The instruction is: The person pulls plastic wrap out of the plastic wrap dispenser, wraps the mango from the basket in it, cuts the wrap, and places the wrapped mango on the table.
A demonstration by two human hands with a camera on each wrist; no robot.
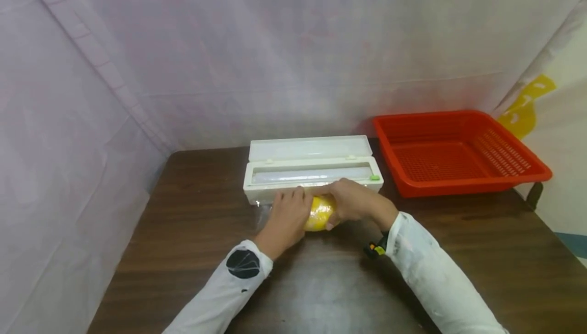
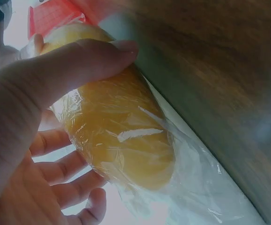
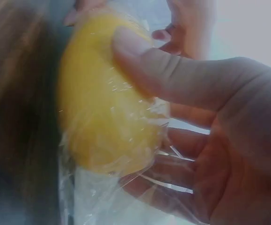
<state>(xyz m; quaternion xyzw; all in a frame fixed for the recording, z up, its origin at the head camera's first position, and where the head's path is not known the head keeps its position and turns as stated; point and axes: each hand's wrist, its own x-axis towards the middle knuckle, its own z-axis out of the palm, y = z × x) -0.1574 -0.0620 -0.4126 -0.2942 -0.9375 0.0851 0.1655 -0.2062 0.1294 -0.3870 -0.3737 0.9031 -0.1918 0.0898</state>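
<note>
Yellow object [image 1: 319, 213], rounded and covered in clear film [image 2: 203, 180], is located between the two hands, just in front of the white box [image 1: 258, 192]; left hand [image 1: 288, 215] grips one end, thumb laid across the film and fingers curled behind; right hand [image 1: 355, 201] grips the other end in like fashion, thumb pressed on the surface; loose, creased film extends past the object in both wrist views; whether its underside touches the brown table [image 1: 192, 227] cannot be told; box lid [image 1: 311, 147] stands open at the rear, a pale roll [image 1: 312, 175] lying inside; red basket [image 1: 463, 186] sits to the right of the box.
</note>
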